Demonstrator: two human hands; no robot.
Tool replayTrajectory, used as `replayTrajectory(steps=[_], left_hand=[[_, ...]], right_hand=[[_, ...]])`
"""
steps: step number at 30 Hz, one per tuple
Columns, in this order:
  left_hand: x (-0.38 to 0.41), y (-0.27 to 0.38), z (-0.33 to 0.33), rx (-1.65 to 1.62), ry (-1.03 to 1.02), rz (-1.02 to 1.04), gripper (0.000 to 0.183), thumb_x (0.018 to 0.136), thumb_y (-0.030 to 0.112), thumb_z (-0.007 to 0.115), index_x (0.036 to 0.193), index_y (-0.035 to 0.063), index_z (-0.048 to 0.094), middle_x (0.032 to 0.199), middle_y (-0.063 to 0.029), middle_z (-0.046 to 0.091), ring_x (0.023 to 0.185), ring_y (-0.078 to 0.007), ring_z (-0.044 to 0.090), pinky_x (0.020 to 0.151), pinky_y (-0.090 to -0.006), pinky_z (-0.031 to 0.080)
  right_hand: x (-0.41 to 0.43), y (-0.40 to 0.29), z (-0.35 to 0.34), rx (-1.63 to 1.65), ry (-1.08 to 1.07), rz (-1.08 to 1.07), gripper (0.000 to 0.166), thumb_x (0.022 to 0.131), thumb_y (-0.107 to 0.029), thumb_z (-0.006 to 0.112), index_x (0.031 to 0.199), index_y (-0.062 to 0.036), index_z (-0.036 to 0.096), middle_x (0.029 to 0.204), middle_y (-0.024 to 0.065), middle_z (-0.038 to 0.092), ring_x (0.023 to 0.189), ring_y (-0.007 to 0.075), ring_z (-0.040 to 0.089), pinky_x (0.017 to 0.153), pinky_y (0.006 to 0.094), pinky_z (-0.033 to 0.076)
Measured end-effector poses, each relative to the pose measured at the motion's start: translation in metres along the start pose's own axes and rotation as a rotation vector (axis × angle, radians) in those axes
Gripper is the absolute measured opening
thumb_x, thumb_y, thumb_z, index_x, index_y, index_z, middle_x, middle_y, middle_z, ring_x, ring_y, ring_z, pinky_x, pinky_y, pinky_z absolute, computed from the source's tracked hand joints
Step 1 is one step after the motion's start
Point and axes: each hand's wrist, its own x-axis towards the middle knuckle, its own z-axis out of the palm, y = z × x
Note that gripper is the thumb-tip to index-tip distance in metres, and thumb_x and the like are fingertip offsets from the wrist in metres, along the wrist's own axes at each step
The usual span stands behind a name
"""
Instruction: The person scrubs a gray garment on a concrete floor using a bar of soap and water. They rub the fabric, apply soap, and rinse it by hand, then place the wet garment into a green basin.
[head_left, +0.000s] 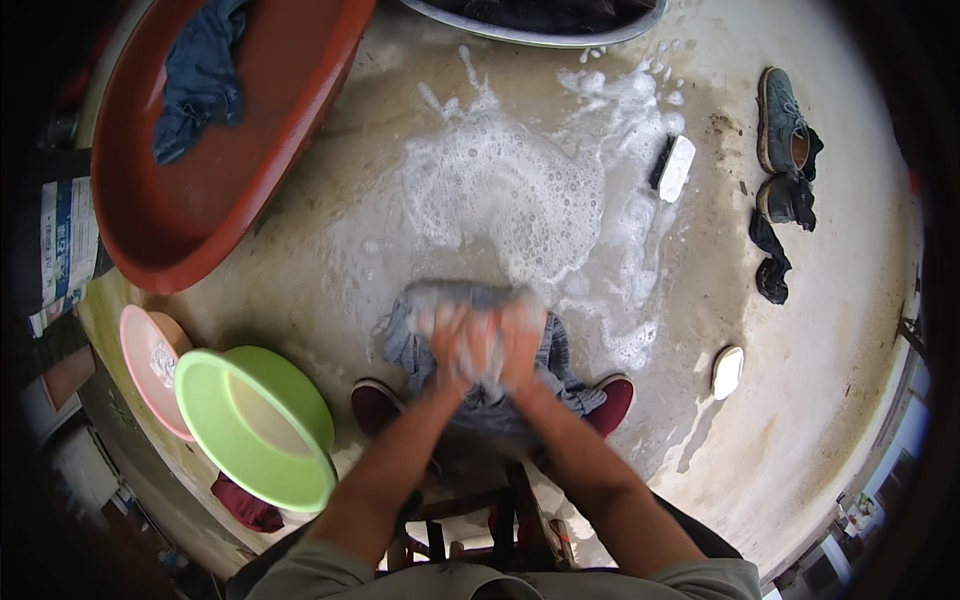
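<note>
Both hands are blurred and close together over a wet grey-blue garment (405, 330) between my feet. My left hand (450, 337) grips bunched, sudsy cloth. Beside it, my right hand (517, 334) is closed on the same garment. The fingertips are hard to make out through foam and motion. Part of the garment hangs or lies close to my dark red shoes (616, 401). White suds (517, 191) spread over the concrete floor just beyond the hands.
On the left stand a large red-brown basin (300, 150) holding blue cloth (199, 82), a green basin (315, 420) and a pink basin (139, 360). A metal tub (525, 34) is ahead. White-backed brushes (677, 169) and grey shoes (776, 120) with black socks (772, 274) lie right.
</note>
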Motion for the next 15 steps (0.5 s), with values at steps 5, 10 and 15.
replayTrajectory(steps=[5, 10, 15], left_hand=[[0.141, -0.002, 0.011, 0.197, -0.360, -0.057, 0.014, 0.084, 0.022, 0.054, 0.088, 0.0101, 0.060, 0.079, -0.0093, 0.060, 0.076, -0.0279, 0.057, 0.069, -0.0428, 0.041], [0.224, 0.079, -0.055, 0.022, -0.052, 0.122, 0.027, 0.088, 0.024, 0.044, 0.075, 0.0063, 0.060, 0.076, -0.0103, 0.060, 0.075, -0.0284, 0.056, 0.070, -0.0378, 0.035], [0.179, 0.033, -0.015, -0.275, -0.229, 0.070, 0.028, 0.090, 0.023, 0.048, 0.075, 0.0054, 0.064, 0.081, -0.0107, 0.062, 0.083, -0.0299, 0.057, 0.081, -0.0394, 0.040]], right_hand=[[0.121, -0.018, -0.010, 0.160, 0.105, 0.282, 0.023, 0.081, -0.032, 0.056, 0.074, -0.0110, 0.063, 0.065, 0.0160, 0.060, 0.059, 0.0328, 0.058, 0.058, 0.0429, 0.045], [0.161, -0.089, -0.104, 0.065, 0.319, -0.289, 0.019, 0.081, -0.029, 0.058, 0.075, -0.0110, 0.063, 0.081, 0.0133, 0.063, 0.081, 0.0319, 0.059, 0.076, 0.0405, 0.043], [0.166, -0.012, -0.104, -0.144, 0.088, -0.485, 0.016, 0.081, -0.024, 0.060, 0.079, -0.0086, 0.063, 0.101, 0.0119, 0.061, 0.103, 0.0302, 0.052, 0.092, 0.0399, 0.035]])
